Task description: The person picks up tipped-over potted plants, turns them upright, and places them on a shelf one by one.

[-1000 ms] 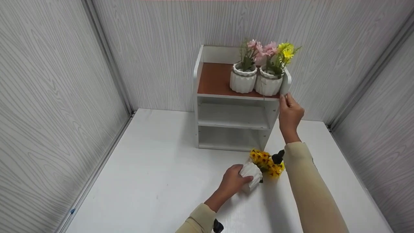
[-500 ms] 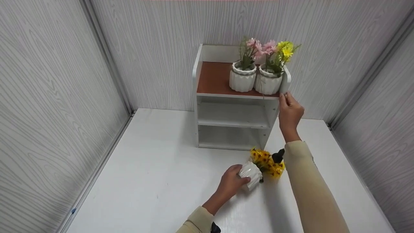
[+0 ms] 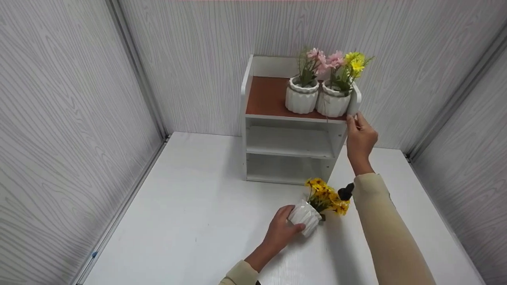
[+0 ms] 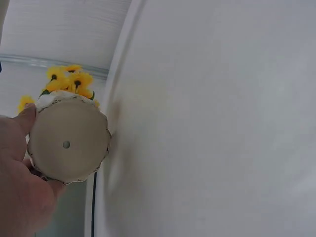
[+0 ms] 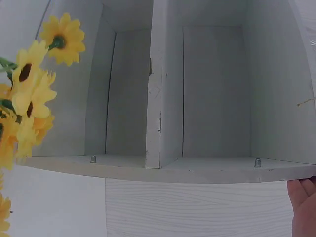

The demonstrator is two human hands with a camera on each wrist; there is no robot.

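My left hand (image 3: 282, 228) grips a white fluted flower pot (image 3: 304, 217) by its side, just above the white table. The pot tilts to the right, and its yellow flowers (image 3: 326, 196) point toward the right forearm. Seen from the left wrist, the pot's round base (image 4: 69, 138) with a small hole faces the camera. My right hand (image 3: 361, 136) pinches the right side panel's front edge on a white shelf unit (image 3: 289, 140), just below the brown top. From the right wrist, only the fingertips of the right hand (image 5: 305, 205) show against that panel.
On the brown top (image 3: 265, 95) stand two white pots, one with pink flowers (image 3: 302, 97), the other with pink and yellow flowers (image 3: 334, 99). Under it are two white compartments. Wood-grain walls (image 3: 198, 71) enclose the white table (image 3: 178, 221) at the back and sides.
The left hand has turned the held pot slightly, so its yellow flowers sit a little higher. My right hand keeps its hold on the shelf unit. The head view has shifted slightly.
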